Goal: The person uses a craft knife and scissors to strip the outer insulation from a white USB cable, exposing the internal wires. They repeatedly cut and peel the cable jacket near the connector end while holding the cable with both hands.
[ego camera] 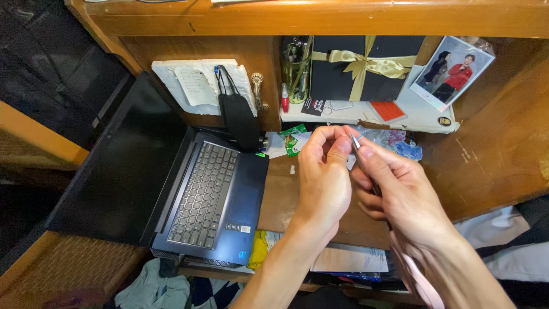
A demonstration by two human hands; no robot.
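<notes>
A small, thin metal tool (355, 141), silvery and slim like tweezers or a clipper, is pinched at its tip between the thumb and forefinger of the right hand (400, 200). Its exact kind cannot be made out, since most of it is hidden inside the grasp. The fingers (374, 163) of that hand are closed round it, with only the bright end left showing above them. The left hand (323, 177) is raised just beside it, its fingertips (337, 137) curled inward and brought up against the tool's end, nearly touching; nothing else is seen to be held there.

A slip is judged to be the main risk: the tool is narrow and smooth, and so little is gripped that it could be twisted out and dropped. With the left fingertips so close to the metal end, skin could also be nicked or pinched if the two hands were pressed together unevenly.

Below the fingers lies the wooden table (286, 194); to their left, an open blue laptop (214, 200) and a hanging black face mask (235, 117). Beyond the fingers, on a shelf, a black gift box with a gold ribbon (360, 66), a photograph (452, 71) and a small red-capped bottle (285, 98) are set.
</notes>
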